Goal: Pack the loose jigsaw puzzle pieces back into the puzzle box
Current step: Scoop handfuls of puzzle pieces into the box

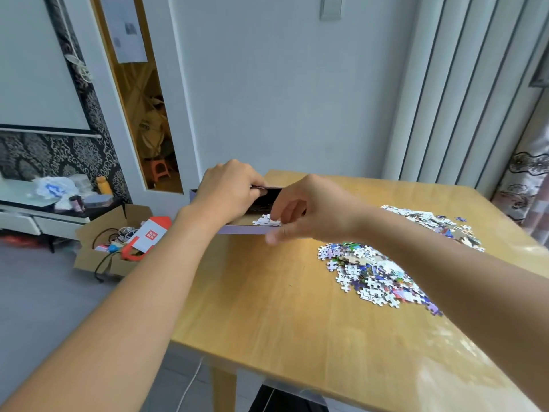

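A light wooden table [297,307] stands against a pale grey wall [282,84], with striped panelling and a patterned curtain [523,185] to the right. On the grey floor to the left sits an open cardboard box [98,257] of cables and packaging, beside a low white cabinet [29,215].

At the table's far left corner lies the puzzle box [246,228] — lilac-edged, open, with a few white pieces [266,220] inside. The left hand [228,191] grips its far edge, fingers curled over it. The right hand [309,212] reaches into the box with fingers curled; its fingertips are blurred, and whether they pinch pieces cannot be told.

Two loose heaps stay on the table — the near heap [371,272] and the far heap [433,224] — each partly hidden by the right forearm.
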Demonstrator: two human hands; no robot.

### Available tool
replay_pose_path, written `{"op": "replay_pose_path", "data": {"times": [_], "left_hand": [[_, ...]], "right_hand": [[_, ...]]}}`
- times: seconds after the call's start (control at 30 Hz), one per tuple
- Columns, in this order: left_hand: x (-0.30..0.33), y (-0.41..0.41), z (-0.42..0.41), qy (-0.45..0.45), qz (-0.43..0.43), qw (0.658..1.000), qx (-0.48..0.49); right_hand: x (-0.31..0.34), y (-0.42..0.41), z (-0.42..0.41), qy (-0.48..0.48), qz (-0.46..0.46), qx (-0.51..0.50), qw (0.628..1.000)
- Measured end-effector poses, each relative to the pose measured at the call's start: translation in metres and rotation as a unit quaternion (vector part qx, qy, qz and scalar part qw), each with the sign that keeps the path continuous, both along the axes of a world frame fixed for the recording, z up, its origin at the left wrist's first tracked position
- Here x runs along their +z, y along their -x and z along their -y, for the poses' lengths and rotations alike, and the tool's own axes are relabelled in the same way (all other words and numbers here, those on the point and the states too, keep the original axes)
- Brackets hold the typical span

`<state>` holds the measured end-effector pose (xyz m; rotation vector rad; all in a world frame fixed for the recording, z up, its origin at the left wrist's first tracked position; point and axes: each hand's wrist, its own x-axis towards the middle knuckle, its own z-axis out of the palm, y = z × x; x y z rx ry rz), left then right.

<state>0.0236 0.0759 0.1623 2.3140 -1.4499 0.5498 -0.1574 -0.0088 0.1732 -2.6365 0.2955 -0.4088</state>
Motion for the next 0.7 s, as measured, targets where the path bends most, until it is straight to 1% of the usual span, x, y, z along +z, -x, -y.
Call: {"op": "replay_pose_path", "data": {"times": [0.07,0.1,0.23,0.33,0.37,0.47,0.53,0.63,0.7], "left_hand": [[0.001,-0.001,0.002,0.001,0.000,1.000,-0.002],[0.002,-0.002,0.002,-0.004,-0.006,1.000,-0.005],[0.017,-0.016,0.006,-0.036,-0.088,0.995,-0.036],[0.035,-0.028,0.007,-0.055,-0.135,0.987,-0.061],[0.040,-0.030,0.008,-0.048,-0.149,0.985,-0.070],[0.053,-0.032,0.011,-0.022,-0.169,0.981,-0.091],[0.062,-0.033,0.013,-0.028,-0.174,0.979,-0.099],[0.076,-0.035,0.007,-0.031,-0.176,0.980,-0.091],[0.078,-0.036,0.000,-0.004,-0.162,0.982,-0.095]], "right_hand": [[-0.004,-0.003,0.001,0.121,-0.028,-0.008,0.992],[-0.004,-0.003,0.003,0.172,-0.025,-0.017,0.985],[0.001,-0.004,0.007,0.296,0.059,-0.063,0.951],[0.001,-0.006,0.008,0.304,0.079,-0.070,0.947],[0.001,-0.008,0.010,0.311,0.096,-0.074,0.943],[0.001,-0.013,0.016,0.354,0.156,-0.094,0.917],[0.002,-0.017,0.020,0.393,0.191,-0.111,0.893],[0.005,-0.018,0.023,0.406,0.219,-0.112,0.880],[0.004,-0.015,0.025,0.400,0.227,-0.113,0.881]]}}
